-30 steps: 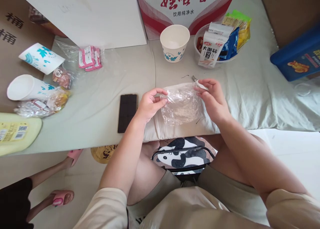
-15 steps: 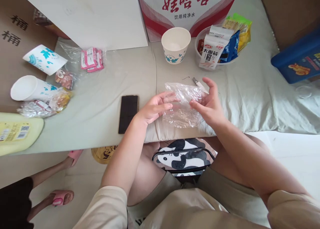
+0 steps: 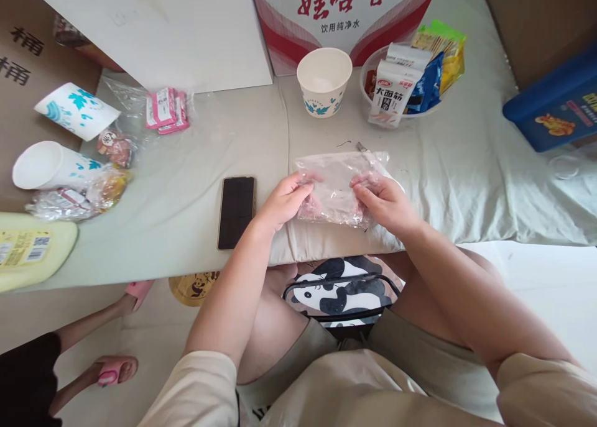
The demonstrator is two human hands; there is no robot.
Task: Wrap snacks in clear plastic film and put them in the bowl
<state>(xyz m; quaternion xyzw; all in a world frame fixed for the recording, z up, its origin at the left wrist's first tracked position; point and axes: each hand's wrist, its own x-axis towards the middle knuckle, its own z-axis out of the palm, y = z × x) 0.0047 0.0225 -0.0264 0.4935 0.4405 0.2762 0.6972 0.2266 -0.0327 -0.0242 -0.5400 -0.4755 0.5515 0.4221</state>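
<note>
A clear plastic bag [image 3: 336, 194] is stretched between my two hands, just above the cloth-covered table. My left hand [image 3: 291, 197] grips its left side, thumb on top and fingers behind the film. On the right side my right hand [image 3: 385, 203] pinches the bag the same way. The fingers under the film show through it, partly blurred by glare. Just beyond the bag's far edge lies the tip of a small grey tool [image 3: 361, 147], mostly covered. A black phone [image 3: 236, 213] rests left of my left hand.
Ahead stands a paper cup [image 3: 324, 82], beside a clear bowl [image 3: 366, 107] of snack packets. Two tipped paper cups, pink packets [image 3: 166, 110] and wrapped food lie at left. A blue container [image 3: 555, 110] is at right. Another person's feet in pink slippers [image 3: 112, 370] show below left.
My right hand's raised fingers have closed onto the bag. The crumpled bag is now spread flatter and wider between both hands.
</note>
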